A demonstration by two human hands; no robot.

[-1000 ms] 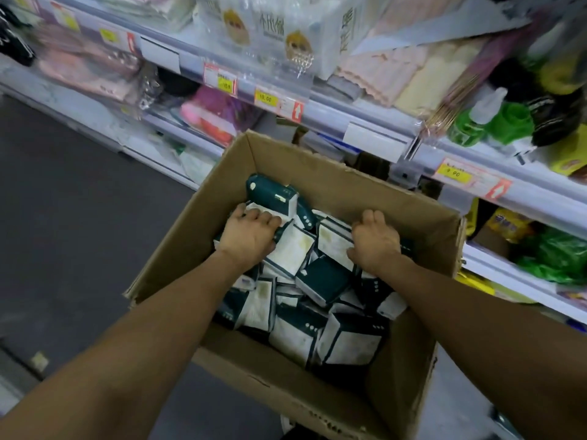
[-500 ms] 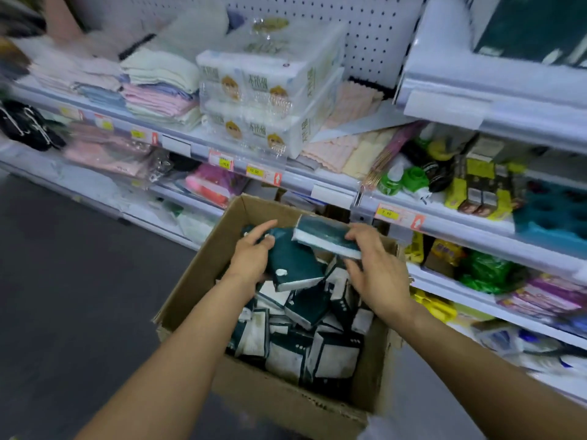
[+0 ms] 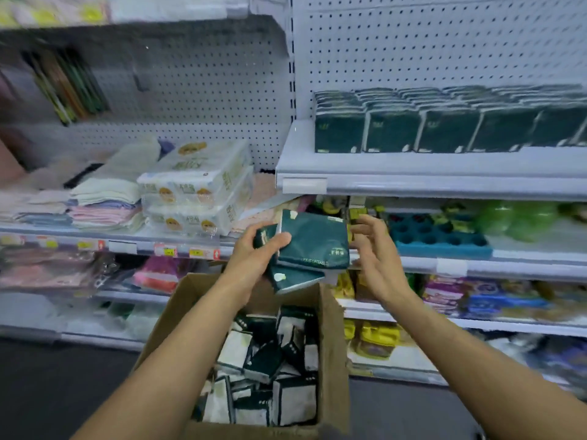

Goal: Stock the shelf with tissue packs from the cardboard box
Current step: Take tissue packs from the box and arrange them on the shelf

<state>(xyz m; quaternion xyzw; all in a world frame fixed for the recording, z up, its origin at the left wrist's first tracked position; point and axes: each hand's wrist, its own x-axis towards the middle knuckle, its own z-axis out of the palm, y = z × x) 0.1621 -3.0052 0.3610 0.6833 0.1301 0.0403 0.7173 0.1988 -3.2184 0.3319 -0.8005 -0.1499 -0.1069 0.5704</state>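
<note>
Above the cardboard box (image 3: pixel 330 344), left hand (image 3: pixel 251 255) grips dark-green tissue packs (image 3: pixel 313 241).

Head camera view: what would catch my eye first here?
The dark green tissue packs at centre frame, gripped in the left hand above the open cardboard box, with the right hand open beside them. Next, the neat row of matching green packs on the upper right shelf. The box below holds a jumble of more packs.
</note>
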